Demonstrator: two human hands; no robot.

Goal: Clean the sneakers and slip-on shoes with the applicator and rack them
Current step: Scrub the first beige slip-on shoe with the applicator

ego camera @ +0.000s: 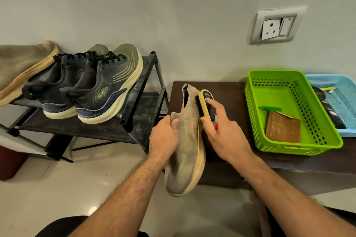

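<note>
One slip-on (185, 152) in cleaning: left hand (165, 138) grips upper, right hand (221, 136) holds applicator (207, 105) against heel side. Next: likely finish wiping, then rack (138, 86) beside sneakers (92, 86).

Slip-on shoe (23, 69) cut off at left edge

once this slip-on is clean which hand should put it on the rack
Left. The left hand already grips the slip-on shoe and is nearer the shoe rack, which stands to the left. The right hand holds the applicator on the far side.
</note>
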